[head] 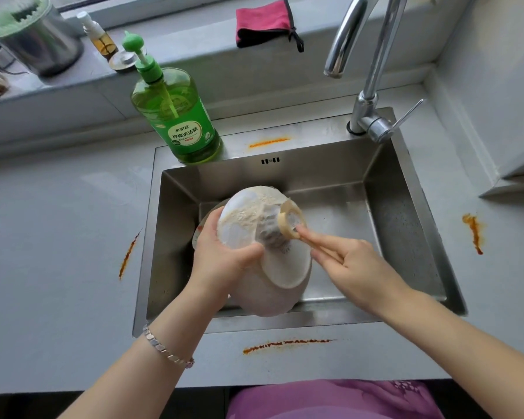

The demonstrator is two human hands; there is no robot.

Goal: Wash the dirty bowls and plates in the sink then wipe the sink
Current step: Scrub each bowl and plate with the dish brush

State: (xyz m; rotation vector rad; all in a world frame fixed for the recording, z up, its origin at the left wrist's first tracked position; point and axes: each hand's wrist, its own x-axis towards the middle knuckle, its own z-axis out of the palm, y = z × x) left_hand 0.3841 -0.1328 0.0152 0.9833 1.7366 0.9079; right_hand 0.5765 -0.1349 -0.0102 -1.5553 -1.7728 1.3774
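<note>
One view is supplied, the head camera, looking down on both hands over the sink [406, 225].

Item 1, left hand [221, 258]: fingers curl round the far rim of a soapy white bowl [245, 219], thumb across the near edge. It is a firm grip. A second bowl [273, 294] sits just below this hand, foot ring facing up. Whether the same grip carries it cannot be told.

Item 2, right hand [354, 267]: it pinches the wooden handle of a brush [285, 228] between the thumb and nearly straight fingers.

Item 3, governing relation: the bowl lies forward and left of the right hand, and directly in the left hand, which is therefore the nearer. The brush's long axis runs diagonally from the right hand's fingertips up and left, its head touching the bowl's foamy face. That face is tilted up and right, towards the brush. The bowl, being round, has no evident long axis.

Item 4, judgement: scrubbing appears under way; the next stroke depends on the left hand holding that tilt.

Item 5: a plate [198, 234] edge shows beyond the left hand's knuckles, in the sink. The desk [58, 252] outside both hands carries orange smears.
</note>
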